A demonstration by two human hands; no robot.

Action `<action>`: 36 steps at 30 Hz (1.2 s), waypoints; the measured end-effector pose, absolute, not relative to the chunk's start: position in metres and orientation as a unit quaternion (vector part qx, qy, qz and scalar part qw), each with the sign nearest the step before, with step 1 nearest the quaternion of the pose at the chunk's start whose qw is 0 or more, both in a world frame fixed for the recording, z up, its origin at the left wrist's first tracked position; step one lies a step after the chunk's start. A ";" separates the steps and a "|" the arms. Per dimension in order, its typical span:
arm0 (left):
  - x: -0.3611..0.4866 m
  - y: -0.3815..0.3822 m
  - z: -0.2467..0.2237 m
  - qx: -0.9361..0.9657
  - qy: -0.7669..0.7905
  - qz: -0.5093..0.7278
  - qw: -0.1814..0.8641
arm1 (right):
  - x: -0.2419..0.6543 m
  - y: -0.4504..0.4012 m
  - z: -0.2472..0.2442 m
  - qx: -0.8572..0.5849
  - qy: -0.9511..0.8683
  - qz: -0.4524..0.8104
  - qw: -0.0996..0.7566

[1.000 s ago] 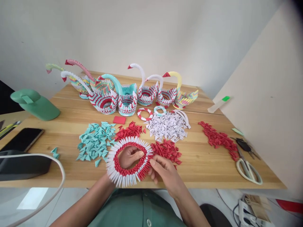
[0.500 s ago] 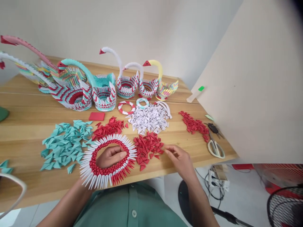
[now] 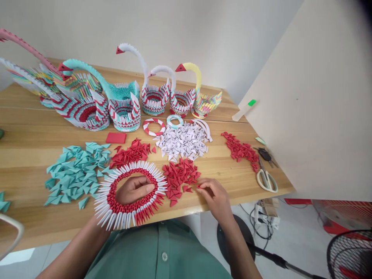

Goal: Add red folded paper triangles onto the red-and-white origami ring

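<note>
My left hand is closed on the right side of a spiky paper ring, its fingers passing through the middle. The ring has a red inner band and mostly white outer points, with red points at its lower right. Just right of the nearer red pile of folded triangles, my right hand pinches a small red paper piece between thumb and forefinger. White triangles lie behind that pile, and teal triangles lie left of the ring.
Paper swans stand along the back of the wooden table. Two small rings and a red rectangle lie in front of them. More red triangles, scissors and keys are at the right.
My right thumb and forefinger now show a small red piece between them beside the pile. My left hand keeps its hold on the ring. The whole view has shifted slightly.
</note>
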State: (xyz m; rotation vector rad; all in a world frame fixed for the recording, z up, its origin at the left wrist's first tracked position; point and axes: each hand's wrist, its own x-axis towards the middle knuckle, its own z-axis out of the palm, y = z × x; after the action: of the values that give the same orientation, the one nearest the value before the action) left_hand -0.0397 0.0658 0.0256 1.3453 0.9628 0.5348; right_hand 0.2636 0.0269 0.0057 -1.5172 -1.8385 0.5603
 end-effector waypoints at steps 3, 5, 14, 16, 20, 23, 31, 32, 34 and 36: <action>-0.039 0.066 0.026 0.588 0.423 0.231 0.650 | 0.255 0.023 0.012 -0.593 -0.656 0.266 0.384; -0.039 0.065 0.025 0.587 0.425 0.232 0.649 | 0.245 0.022 0.020 -0.582 -0.648 0.285 0.400; -0.039 0.058 0.017 0.567 0.418 0.270 0.657 | 0.208 0.030 0.044 -0.476 -0.715 0.312 0.406; -0.039 0.058 0.018 0.562 0.403 0.278 0.666 | 0.204 0.031 0.043 -0.469 -0.717 0.315 0.408; -0.038 0.059 0.023 0.582 0.389 0.263 0.664 | 0.194 0.031 0.041 -0.483 -0.717 0.298 0.405; -0.037 0.059 0.026 0.588 0.374 0.269 0.665 | 0.188 0.028 0.040 -0.524 -0.695 0.307 0.385; -0.041 0.060 0.029 0.613 0.372 0.264 0.645 | 0.183 0.020 0.040 -0.524 -0.599 0.478 0.371; -0.042 0.060 0.029 0.610 0.369 0.266 0.648 | 0.183 0.019 0.039 -0.525 -0.572 0.505 0.376; -0.042 0.060 0.027 0.597 0.363 0.273 0.662 | 0.183 0.018 0.034 -0.523 -0.523 0.552 0.386; -0.042 0.059 0.025 0.579 0.362 0.279 0.675 | 0.183 0.016 0.030 -0.510 -0.486 0.590 0.395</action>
State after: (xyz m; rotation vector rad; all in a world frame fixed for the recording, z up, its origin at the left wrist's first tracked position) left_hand -0.0425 0.0589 0.0253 1.3033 0.8135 0.6264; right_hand 0.1826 0.0158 0.0296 -1.2942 -1.2311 1.4951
